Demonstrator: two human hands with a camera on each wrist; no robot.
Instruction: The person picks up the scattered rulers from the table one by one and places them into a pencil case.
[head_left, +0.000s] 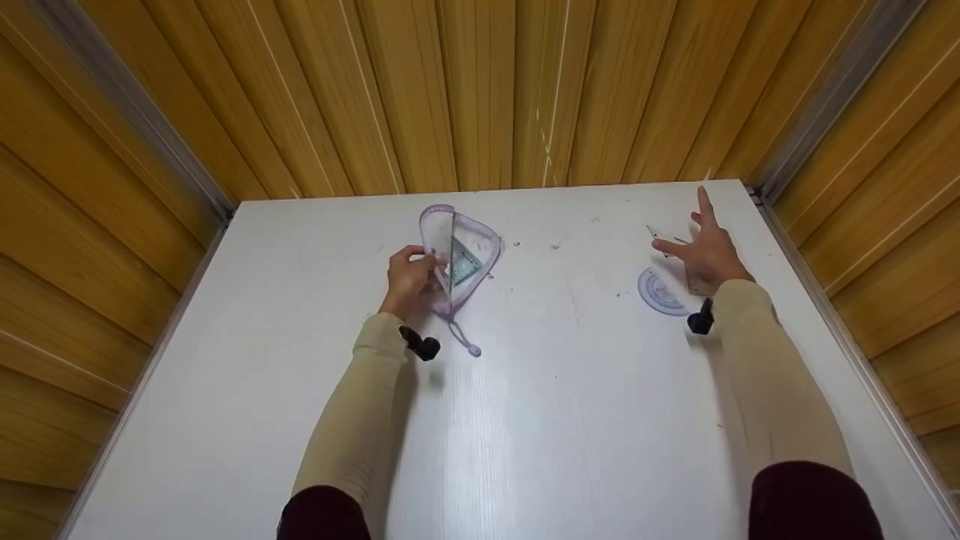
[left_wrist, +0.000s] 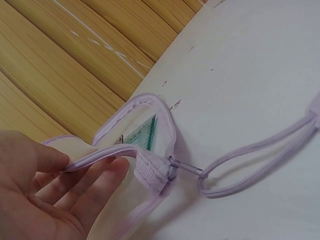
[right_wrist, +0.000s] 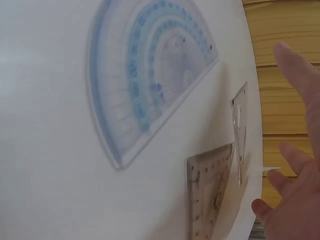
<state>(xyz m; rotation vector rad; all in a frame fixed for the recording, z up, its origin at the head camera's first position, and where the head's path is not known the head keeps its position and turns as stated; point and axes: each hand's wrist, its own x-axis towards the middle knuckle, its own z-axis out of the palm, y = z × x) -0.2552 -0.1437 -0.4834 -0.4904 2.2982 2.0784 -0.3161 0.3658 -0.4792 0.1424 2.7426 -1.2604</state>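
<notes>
My left hand [head_left: 409, 277] pinches the zipped edge of a clear pouch with lilac trim [head_left: 480, 223], keeping its mouth spread. A green set square [head_left: 465, 266] lies inside the pouch; in the left wrist view a small bit of something brown shows beside it. From the zipper's end hangs a lilac pull loop [left_wrist: 240, 155]. Fingers spread and holding nothing, my right hand [head_left: 711, 251] hovers at the right of the table. Below it are a clear set square with a brownish tint [right_wrist: 205, 195], partly hidden in the head view, and a smaller clear triangle [right_wrist: 240, 125]. A bluish protractor [head_left: 660, 294] lies just left.
The white table [head_left: 555, 420] meets a wood-patterned wall [head_left: 480, 97] at its back edge, with similar panels at both sides. Small dark specks and scuffs mark the tabletop between the pouch and the protractor.
</notes>
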